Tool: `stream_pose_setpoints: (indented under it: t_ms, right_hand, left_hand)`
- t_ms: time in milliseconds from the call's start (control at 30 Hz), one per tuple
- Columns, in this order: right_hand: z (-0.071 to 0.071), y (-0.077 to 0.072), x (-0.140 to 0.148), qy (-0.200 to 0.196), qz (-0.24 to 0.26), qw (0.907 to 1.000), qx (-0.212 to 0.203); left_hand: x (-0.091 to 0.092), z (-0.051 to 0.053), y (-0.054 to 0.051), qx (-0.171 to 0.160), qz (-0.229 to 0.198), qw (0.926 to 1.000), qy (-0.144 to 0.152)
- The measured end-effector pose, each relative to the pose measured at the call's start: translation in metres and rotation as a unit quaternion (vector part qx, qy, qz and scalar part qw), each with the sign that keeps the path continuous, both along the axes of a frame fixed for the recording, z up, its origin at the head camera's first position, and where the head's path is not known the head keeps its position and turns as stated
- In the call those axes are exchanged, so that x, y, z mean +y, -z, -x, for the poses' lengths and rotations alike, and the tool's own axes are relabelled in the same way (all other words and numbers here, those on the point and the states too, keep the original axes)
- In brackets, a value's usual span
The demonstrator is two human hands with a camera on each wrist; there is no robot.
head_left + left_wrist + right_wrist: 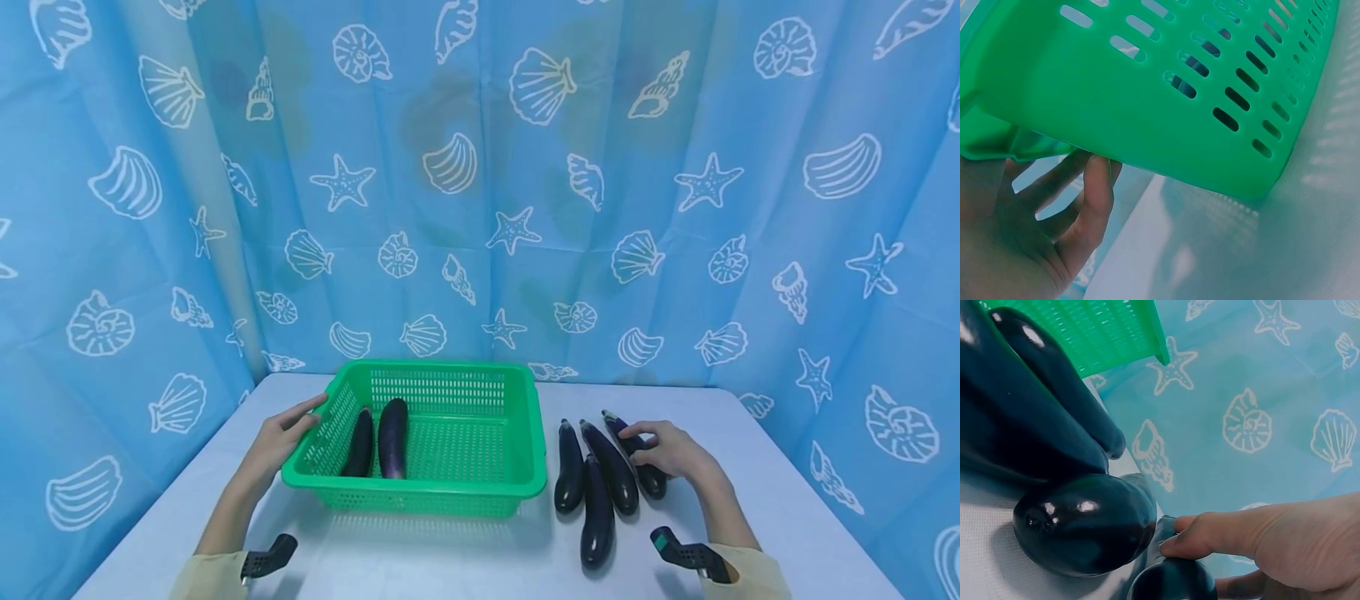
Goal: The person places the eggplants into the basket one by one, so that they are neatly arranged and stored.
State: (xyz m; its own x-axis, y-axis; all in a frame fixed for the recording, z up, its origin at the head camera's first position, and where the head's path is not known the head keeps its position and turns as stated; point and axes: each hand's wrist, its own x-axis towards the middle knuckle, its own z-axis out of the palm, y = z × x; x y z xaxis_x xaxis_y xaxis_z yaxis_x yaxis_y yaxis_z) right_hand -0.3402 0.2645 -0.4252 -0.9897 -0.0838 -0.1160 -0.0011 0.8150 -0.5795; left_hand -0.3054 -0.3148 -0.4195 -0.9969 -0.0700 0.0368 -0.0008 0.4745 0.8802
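Note:
A green plastic basket [420,496] holds two dark purple eggplants, one slimmer eggplant [360,446] by its left wall and a thicker eggplant [393,437] beside it. My left hand [273,442] touches the basket's left rim from outside; in the left wrist view its fingers are extended and the thumb rests against the wall. Right of the basket, several eggplants lie on the table. My right hand [670,450] grips the rightmost eggplant [651,482], thumb and fingers around its upper part. Close by lie a middle eggplant [617,475], a left eggplant [569,475] and a front eggplant [597,525].
The white-covered table [420,562] carries the basket left of centre. A blue curtain [480,208] with white shell and starfish prints hangs behind and on both sides. A black wrist device [268,557] sits on the left sleeve, another black device [690,554] on the right.

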Motion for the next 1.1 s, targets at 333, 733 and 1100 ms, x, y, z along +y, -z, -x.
stream_pose_setpoints:
  t_ms: [333,733,1100]
  right_hand:
    - [0.003,-0.001,-0.009,-0.004,0.000,1.0000,0.006]
    - [0.000,-0.012,-0.006,-0.016,-0.011,0.9997,0.013]
    - [-0.009,-0.022,-0.007,-0.009,-0.019,0.9996,0.021]
  left_hand:
    - [-0.008,-0.008,-0.003,-0.002,0.014,0.9999,-0.001]
    - [-0.002,-0.001,-0.002,-0.009,0.007,0.9999,-0.010]
    - [0.001,0.001,-0.001,-0.012,0.007,0.9999,-0.008]
